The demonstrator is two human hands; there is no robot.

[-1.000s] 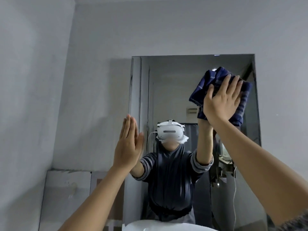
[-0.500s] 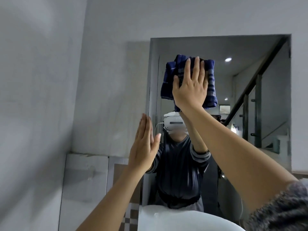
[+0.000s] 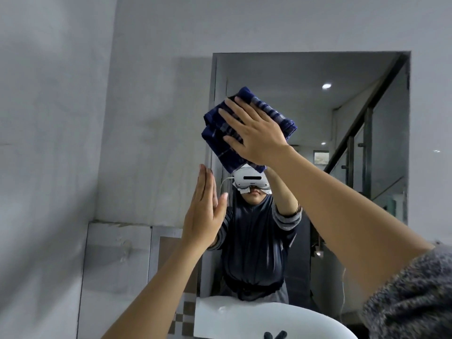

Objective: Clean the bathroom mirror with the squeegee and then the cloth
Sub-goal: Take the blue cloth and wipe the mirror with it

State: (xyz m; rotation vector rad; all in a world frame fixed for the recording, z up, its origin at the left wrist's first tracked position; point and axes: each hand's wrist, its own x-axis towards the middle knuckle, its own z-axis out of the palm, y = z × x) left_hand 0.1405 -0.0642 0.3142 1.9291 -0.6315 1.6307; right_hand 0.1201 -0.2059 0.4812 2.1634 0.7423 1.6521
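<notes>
Head view puts the cloth [image 3: 247, 128], a folded dark blue striped towel, flat against the upper left of the mirror [image 3: 342, 113]. I judge it soft, light and limp, likely to slide or unfold unless pressed across its middle. My right hand [image 3: 254, 133] does that, fingers spread open and palm pinning it to the glass. My left hand [image 3: 205, 211] is raised edge-on beside the mirror's left border, fingers straight and together, holding nothing. Below sits the white basin [image 3: 244, 316].

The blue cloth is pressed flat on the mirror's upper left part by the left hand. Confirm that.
Wrong hand. The head view shows the right hand pressing the blue cloth flat on the mirror, upper left part; the left hand is empty.
</notes>
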